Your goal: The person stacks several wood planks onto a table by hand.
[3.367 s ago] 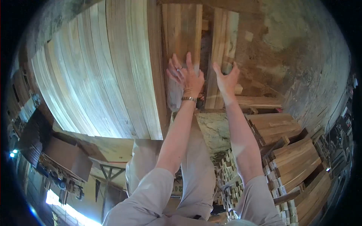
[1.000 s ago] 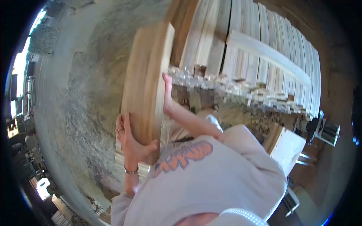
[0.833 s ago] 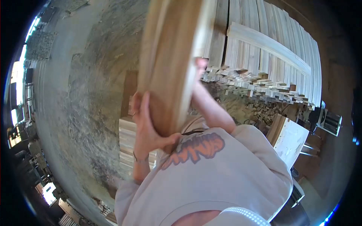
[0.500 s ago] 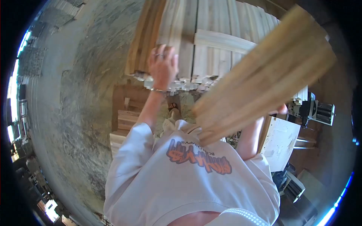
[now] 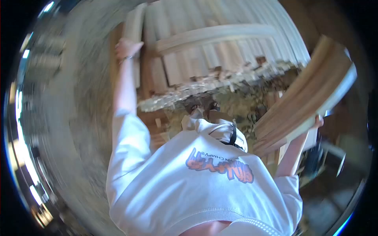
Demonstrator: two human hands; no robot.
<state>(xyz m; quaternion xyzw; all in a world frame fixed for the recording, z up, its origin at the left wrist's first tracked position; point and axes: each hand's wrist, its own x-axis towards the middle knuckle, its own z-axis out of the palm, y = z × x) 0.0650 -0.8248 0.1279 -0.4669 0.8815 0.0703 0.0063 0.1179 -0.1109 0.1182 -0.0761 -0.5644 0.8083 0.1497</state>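
Clamping tilted, streaky brown, pale-edged boards (image 5: 305, 96) is your right hand (image 5: 318, 122); your left hand's (image 5: 128, 48) grip at a plank (image 5: 134, 28), I can't tell.

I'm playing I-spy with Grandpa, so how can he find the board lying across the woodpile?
Find the big woodpile at the picture's top. On it, right of the left hand, is a long pale board. Boards beneath point away; it lies across them.
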